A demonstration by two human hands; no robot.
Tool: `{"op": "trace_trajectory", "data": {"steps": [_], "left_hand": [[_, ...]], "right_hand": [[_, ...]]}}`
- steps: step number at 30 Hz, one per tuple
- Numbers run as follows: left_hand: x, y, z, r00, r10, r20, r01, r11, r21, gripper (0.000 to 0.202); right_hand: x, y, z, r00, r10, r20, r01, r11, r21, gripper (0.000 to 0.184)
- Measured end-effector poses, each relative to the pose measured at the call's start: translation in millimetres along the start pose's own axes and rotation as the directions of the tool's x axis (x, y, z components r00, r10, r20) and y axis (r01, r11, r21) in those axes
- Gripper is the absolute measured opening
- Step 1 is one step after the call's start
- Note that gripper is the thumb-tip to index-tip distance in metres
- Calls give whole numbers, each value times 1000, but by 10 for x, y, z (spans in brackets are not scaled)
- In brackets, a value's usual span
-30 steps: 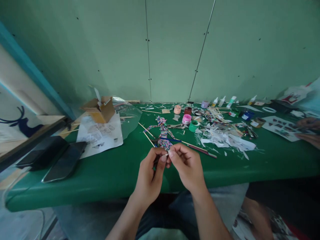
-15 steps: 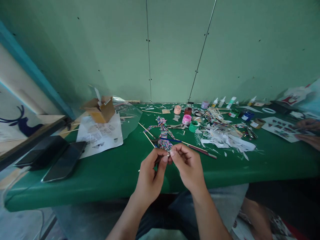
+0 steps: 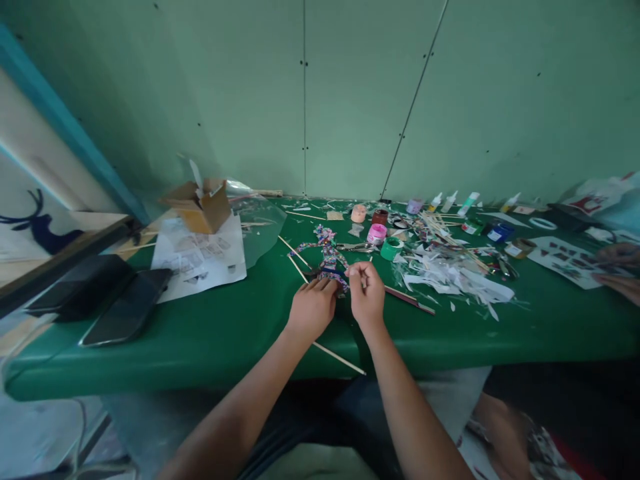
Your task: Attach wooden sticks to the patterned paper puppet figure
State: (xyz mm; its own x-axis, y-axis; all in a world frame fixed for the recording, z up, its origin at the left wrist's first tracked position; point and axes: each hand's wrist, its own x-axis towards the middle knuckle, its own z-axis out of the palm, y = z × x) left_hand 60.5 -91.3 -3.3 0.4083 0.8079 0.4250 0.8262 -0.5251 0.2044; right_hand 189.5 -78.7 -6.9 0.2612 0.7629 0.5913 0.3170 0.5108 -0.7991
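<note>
A multicoloured cut-out figure (image 3: pixel 327 252) lies on the green table (image 3: pixel 210 333), with thin wooden sticks running from it. My left hand (image 3: pixel 313 309) rests at the figure's lower end, fingers curled, and a thin wooden stick (image 3: pixel 340 357) runs out from under it toward me. My right hand (image 3: pixel 367 293) is beside it, fingertips pinched close to the figure's lower edge. What the pinch holds is too small to make out.
Paint pots (image 3: pixel 376 233), small glue bottles (image 3: pixel 453 200), scissors (image 3: pixel 356 247) and white paper scraps (image 3: pixel 450 277) crowd the right half. A cardboard box (image 3: pixel 200 207) on printed sheets and two dark phones (image 3: pixel 120 313) lie left. Another person's hands (image 3: pixel 617 267) work at the far right.
Both hands have moved forward from above my lap onto the table, down to the figure's lower end. The long stick now trails back over the table's near edge.
</note>
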Motion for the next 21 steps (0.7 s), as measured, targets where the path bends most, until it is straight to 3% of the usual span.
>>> {"op": "trace_trajectory", "data": {"steps": [2,4,7,9,12,16,18,21], "left_hand": [[8,0,-8,1000,-7,18,6,1000,3,13],[3,1,-27,999,-38,3,38,999,-18,15],[-10,-1,-41,995,-94,-21,92,992,-82,17],[-14,-6,-41,989,-142,-31,138,983,-121,17],[-10,-29,-39,968,-250,-35,241,955,-172,18],[-17,-74,-88,940,-341,-13,320,894,-314,19],[-56,-65,-169,960,-281,11,261,876,-406,20],[-172,24,-355,993,-65,102,107,869,-482,26]], "right_hand": [[-20,-53,-57,999,-13,-40,15,999,36,17],[-100,-169,-160,1000,18,-1,-18,1000,12,17],[-388,-345,-327,981,92,170,-40,957,-286,12],[-662,-413,-390,966,78,246,69,841,-537,8],[-1029,-413,-381,953,-39,300,244,685,-686,13],[-1136,-328,-317,946,-159,283,312,679,-664,16],[-1027,-305,-321,948,-176,263,308,706,-638,15],[-782,-344,-364,952,-167,259,295,731,-616,14]]}}
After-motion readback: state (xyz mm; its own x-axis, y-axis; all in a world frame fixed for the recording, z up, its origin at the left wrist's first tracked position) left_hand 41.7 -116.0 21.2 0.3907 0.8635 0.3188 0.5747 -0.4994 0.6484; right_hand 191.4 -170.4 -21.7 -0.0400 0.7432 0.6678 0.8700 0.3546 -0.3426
